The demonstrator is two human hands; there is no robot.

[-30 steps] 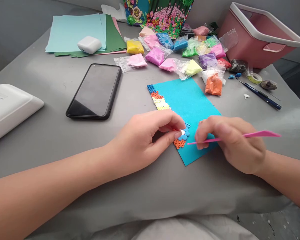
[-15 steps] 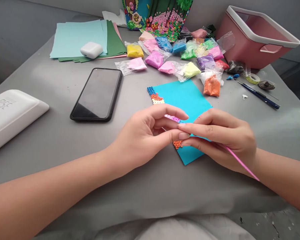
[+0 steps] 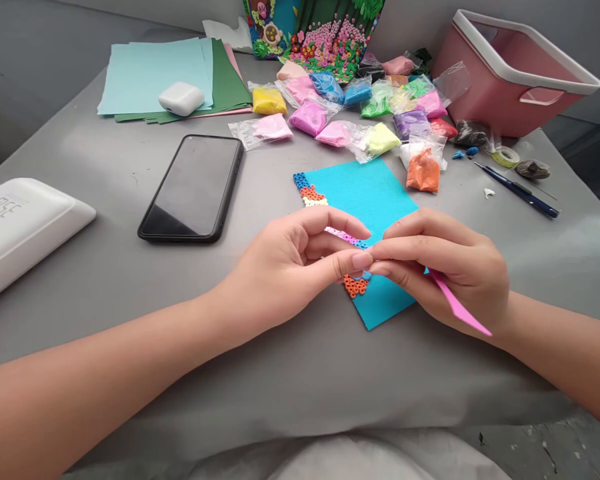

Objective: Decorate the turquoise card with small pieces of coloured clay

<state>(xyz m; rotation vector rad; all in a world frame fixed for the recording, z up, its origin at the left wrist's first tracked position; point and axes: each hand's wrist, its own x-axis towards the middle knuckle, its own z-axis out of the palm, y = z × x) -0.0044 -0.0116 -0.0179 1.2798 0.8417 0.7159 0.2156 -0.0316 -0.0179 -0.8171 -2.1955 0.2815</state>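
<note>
Over a bright blue card (image 3: 363,197), my two hands meet at the fingertips. My right hand (image 3: 445,267) is closed round a slim pink clay tool (image 3: 460,308), whose flat pointed end sticks out below the palm. My left hand (image 3: 310,260) pinches thumb against fingers, touching the right fingertips; whatever sits in that pinch is hidden. Along the card's left edge runs a border of small clay rings in blue, orange (image 3: 356,285), cream and pink, partly covered by my left hand.
Bagged coloured clay, including an orange packet (image 3: 423,172), lies behind the card. A phone (image 3: 193,190), white power bank (image 3: 27,227) and earbud case (image 3: 181,99) are at left. At right are a pink basket (image 3: 510,93) and a dark blue craft knife (image 3: 517,190).
The pink tool has turned in my right hand, so its flat blade end now shows broadside. Both hands have shifted slightly, staying together at the fingertips.
</note>
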